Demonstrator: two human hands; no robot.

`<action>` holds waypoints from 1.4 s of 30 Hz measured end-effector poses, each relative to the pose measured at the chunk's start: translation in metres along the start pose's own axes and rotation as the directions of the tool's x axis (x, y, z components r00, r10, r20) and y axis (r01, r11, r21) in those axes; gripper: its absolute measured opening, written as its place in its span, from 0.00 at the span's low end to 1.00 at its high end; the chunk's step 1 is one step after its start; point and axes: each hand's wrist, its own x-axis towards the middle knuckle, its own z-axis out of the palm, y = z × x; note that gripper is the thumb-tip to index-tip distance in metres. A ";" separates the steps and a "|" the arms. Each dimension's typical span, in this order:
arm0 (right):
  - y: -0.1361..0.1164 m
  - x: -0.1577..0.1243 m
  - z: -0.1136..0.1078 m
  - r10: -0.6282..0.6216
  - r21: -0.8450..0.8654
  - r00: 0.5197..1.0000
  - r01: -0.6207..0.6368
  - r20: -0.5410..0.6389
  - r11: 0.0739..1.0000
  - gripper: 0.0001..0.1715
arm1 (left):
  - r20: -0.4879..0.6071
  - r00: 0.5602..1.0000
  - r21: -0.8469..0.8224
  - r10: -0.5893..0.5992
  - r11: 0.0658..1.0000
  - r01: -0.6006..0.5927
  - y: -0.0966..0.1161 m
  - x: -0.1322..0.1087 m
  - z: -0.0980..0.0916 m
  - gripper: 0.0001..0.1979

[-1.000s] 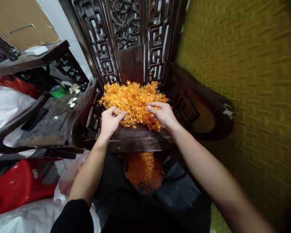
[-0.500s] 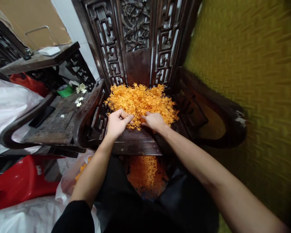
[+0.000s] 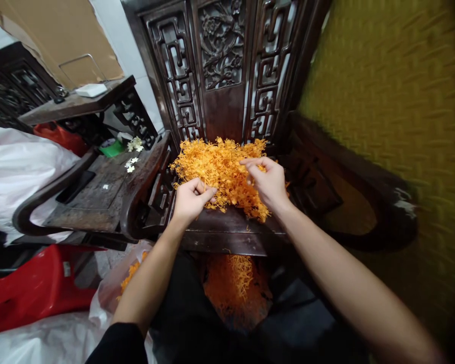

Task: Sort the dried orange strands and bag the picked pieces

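A loose heap of orange artificial-flower pieces (image 3: 216, 162), thin and branching, lies on the seat of a dark carved wooden chair (image 3: 223, 114). At the heap's front left edge is my left hand (image 3: 191, 199), thumb and forefinger pinched together. A thin orange strand shows at its fingertips; the rest of that piece is hard to make out. My right hand (image 3: 267, 182) hovers over the right side of the heap, forefinger stretched to the left and the other fingers loosely bent. Nothing visible sits in it.
Below the seat, more orange pieces (image 3: 240, 275) lie in a reddish container between my legs. To the left are a second wooden chair (image 3: 87, 202) with small white flowers (image 3: 131, 164) and a green tape roll (image 3: 111, 147), a red plastic stool (image 3: 41, 283), and white sacks (image 3: 18, 172).
My right hand has lifted from the front of the heap and moved up and right. The left hand keeps its pinch. Some orange pieces have slid toward the seat's front. The view has shifted slightly.
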 end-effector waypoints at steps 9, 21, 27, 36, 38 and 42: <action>-0.038 -0.028 -0.017 0.278 0.259 0.887 -0.386 0.370 0.886 0.23 | 0.141 0.972 0.127 0.188 0.970 -0.206 0.007 -0.006 0.020 0.22; -0.006 0.004 -0.029 0.184 0.094 0.973 -0.172 -0.143 0.981 0.19 | 0.289 0.949 -0.153 0.128 0.984 -0.087 0.028 -0.027 0.029 0.27; -0.010 0.018 -0.066 0.355 0.287 0.921 -0.301 -0.161 0.909 0.12 | 0.162 0.974 -0.135 0.160 0.981 -0.139 0.021 -0.020 0.012 0.25; -0.042 -0.039 -0.026 0.142 -0.084 0.900 -0.118 0.412 0.989 0.22 | 0.241 0.929 0.148 0.281 0.935 -0.322 0.023 -0.021 0.022 0.23; -0.039 -0.037 -0.023 0.026 -0.131 0.927 0.025 0.374 0.991 0.17 | 0.247 0.932 0.148 0.265 0.940 -0.307 0.027 -0.024 0.024 0.24; -0.033 -0.028 -0.022 -0.259 -0.293 0.950 0.301 0.173 0.908 0.11 | 0.242 0.964 -0.081 0.110 0.992 -0.093 0.030 -0.028 0.026 0.27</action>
